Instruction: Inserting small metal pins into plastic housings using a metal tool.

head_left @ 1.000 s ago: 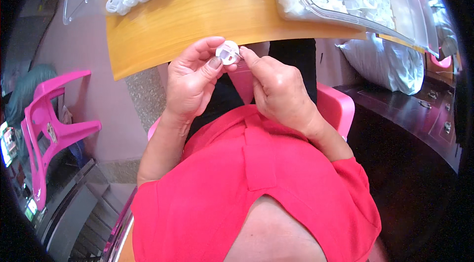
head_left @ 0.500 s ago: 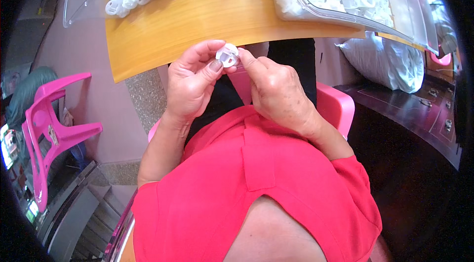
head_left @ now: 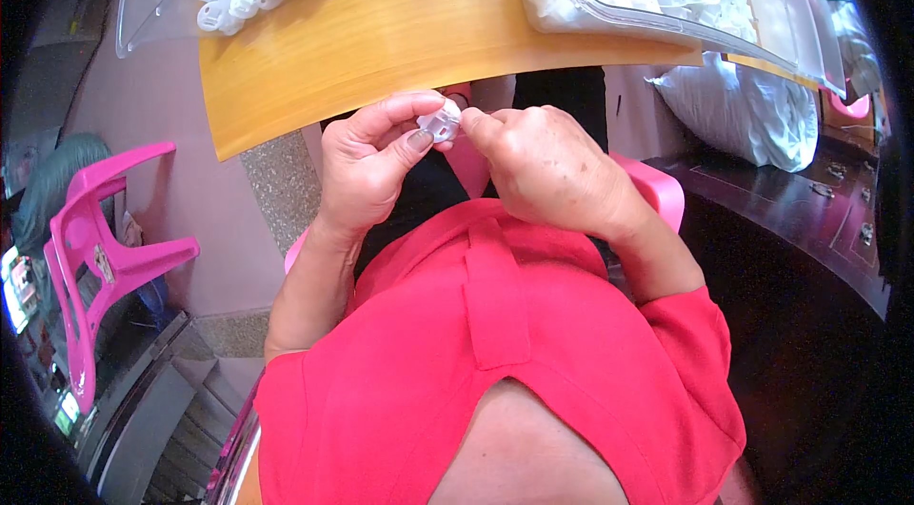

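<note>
The small white cap (head_left: 440, 120) sits between both hands just near of the table (head_left: 381, 39) edge, pinched by the left hand (head_left: 367, 167), while the right hand (head_left: 543, 162) presses its fingertips against the cap's right side.

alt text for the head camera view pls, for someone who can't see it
Seen from above, a person in a red shirt pinches a small white plastic part between the left hand and right hand, just below a wooden table's edge. Clear trays of similar white parts sit on the table; a pink plastic chair stands at left.
</note>
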A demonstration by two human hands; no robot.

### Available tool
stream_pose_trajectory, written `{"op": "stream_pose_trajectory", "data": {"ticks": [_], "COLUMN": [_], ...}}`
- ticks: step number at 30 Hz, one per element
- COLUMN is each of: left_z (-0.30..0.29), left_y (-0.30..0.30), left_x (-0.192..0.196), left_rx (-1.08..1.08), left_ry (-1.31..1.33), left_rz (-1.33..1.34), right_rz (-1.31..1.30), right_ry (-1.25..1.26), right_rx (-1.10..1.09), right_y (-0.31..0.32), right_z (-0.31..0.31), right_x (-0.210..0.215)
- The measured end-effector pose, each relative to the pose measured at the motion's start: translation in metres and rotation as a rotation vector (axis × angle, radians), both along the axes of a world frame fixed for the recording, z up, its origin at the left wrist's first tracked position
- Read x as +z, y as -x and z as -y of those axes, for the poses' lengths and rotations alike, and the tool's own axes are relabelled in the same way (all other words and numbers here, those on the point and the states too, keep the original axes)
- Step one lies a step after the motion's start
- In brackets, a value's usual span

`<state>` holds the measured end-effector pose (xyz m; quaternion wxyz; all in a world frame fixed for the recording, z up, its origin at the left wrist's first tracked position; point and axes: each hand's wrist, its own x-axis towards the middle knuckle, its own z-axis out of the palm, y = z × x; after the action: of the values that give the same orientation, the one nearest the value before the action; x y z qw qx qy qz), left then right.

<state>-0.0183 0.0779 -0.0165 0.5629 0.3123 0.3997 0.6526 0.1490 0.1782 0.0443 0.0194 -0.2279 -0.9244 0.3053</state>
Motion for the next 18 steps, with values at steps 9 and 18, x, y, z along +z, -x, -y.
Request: {"op": "stream_pose_trajectory", "data": {"ticks": [9,18], "left_z": [-0.008,-0.008], "left_y": [0.0,0.002], "left_x": [0.002,0.0], "left_rx": [-0.011,-0.02], "left_ry": [0.032,0.026], "left_rz": [0.211,0.218], "right_rz": [0.094,0.088], "right_ry": [-0.067,-0.269], "right_rx": [-0.046,-0.084], "right_y": [0.001,0.0], "right_z": [0.006,0.011], "right_x": [0.011,0.005]}}
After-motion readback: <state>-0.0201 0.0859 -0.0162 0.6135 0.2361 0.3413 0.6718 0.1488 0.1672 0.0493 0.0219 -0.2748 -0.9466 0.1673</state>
